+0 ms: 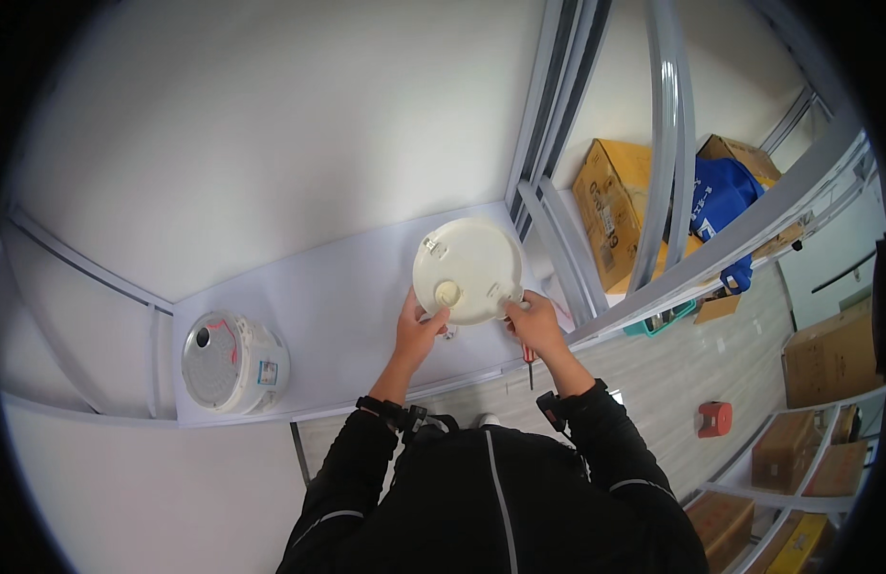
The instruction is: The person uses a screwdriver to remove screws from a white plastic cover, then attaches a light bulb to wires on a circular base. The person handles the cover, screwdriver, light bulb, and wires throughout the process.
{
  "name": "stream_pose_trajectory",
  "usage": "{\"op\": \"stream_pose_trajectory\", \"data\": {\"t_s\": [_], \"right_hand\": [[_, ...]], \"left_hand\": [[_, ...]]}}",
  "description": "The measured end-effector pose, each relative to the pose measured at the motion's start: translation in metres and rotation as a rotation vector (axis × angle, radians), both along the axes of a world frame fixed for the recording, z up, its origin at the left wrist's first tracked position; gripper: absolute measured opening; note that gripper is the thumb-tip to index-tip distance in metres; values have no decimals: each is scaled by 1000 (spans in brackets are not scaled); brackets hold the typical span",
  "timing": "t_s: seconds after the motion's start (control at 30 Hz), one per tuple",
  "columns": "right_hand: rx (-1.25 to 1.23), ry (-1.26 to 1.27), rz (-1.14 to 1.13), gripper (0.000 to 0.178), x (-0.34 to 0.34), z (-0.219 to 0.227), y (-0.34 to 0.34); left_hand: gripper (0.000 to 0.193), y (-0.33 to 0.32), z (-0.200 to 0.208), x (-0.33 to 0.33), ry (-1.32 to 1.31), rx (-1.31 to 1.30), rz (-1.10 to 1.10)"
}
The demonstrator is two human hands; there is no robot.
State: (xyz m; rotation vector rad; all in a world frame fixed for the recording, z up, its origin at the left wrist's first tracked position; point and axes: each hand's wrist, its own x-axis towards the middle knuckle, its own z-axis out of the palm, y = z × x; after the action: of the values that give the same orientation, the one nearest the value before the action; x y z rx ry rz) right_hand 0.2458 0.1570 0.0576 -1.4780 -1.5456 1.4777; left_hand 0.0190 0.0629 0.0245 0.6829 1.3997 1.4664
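White round lid [483, 258] is in middle of frame. Left hand [419, 332] grips its lower left edge, thumb on top. Right hand [536, 323] grips its lower right edge. Red-handled screwdriver [528, 353] just below right hand; cannot tell if held. White bucket [258, 362] on table [352, 311], left of frame.

Disc [486, 258]: smooth pale plastic, soft sheen
Left drum [251, 356]: white plastic wall, slightly glossy; grey end face metal-looking
Shelf [333, 316]: smooth, matt board
Right frame [664, 124]: metal-looking bars, glossy highlights
Far-right box [610, 210]: matt cardboard
Bag [722, 191]: creased blue cloth
Jacket [443, 507]: matt black cloth
Right stool [716, 418]: smooth red plastic
Floor [634, 407]: wood-look, low sheen
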Motion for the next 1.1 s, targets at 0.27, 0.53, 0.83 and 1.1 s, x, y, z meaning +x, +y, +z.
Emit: {"op": "stream_pose_trajectory", "data": {"t_s": [0.27,0.53,0.83,1.1], "right_hand": [[220,-150,199,84,-4,16,-14],[428,-155,247,106,11,24,-24],[500,-18,323,100,28,55,-30],[566,158,406,84,34,66,-29]], "left_hand": [[77,3,-12,-7,-183,-182,89],[90,19,-31,-12,-177,-177,211],[98,32,-24,0,81,-203,191],[104,23,-28,3,550,-405,228]]}}
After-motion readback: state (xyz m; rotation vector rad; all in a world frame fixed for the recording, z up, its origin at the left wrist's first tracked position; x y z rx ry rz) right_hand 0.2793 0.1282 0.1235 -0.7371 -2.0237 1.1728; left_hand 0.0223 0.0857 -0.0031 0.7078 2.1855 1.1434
